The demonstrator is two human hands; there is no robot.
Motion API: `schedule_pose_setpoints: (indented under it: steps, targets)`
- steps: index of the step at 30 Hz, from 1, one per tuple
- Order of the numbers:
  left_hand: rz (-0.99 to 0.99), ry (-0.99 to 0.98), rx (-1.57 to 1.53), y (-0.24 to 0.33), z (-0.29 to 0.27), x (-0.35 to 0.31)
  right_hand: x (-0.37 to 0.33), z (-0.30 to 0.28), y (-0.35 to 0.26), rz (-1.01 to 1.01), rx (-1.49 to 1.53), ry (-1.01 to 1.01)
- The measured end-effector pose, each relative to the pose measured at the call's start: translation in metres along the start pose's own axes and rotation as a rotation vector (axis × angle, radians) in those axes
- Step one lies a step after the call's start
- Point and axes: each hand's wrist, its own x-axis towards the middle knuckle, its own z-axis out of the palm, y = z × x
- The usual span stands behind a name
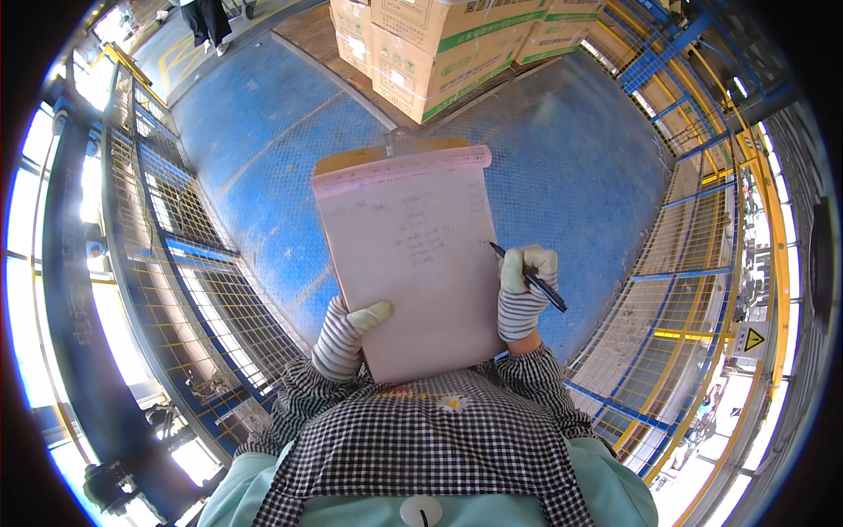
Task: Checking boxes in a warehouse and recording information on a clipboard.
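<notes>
A clipboard (351, 160) with a stack of paper sheets (421, 307) on it is held in front of my body. The top sheet carries handwritten lines, and the page edge at the top is rolled over. My left hand (349, 332), in a striped glove with pale fingertips, grips the lower left edge, thumb on the paper and other fingers hidden beneath. In my right hand (525, 292), gloved alike, is a black pen (549, 292). Its tip meets the right edge of the page beside a small written mark.
Stacked cardboard boxes (439, 61) stand on a wooden pallet (329, 54) ahead, on a blue textured metal floor (571, 167). Mesh railings (189, 237) run along the left, with more mesh fencing (676, 255) on the right. A person's legs (206, 25) show at the far left.
</notes>
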Motion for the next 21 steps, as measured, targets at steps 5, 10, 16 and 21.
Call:
schedule_pose_setpoints:
  steps: [5,10,16,21]
  targets:
    - [0.019,0.011,0.001,0.005,-0.001,-0.001,0.001,0.013,-0.005,0.066,0.052,0.022]
    - [0.024,0.030,-0.035,0.023,-0.023,-0.005,0.001,0.034,-0.012,0.000,-0.077,-0.103]
    - [0.101,0.113,-0.104,0.054,-0.078,-0.028,-0.001,0.095,-0.095,-0.106,0.204,-0.310]
    - [0.191,0.172,-0.155,0.089,-0.146,-0.063,-0.049,0.187,-0.120,0.074,0.230,-0.601]
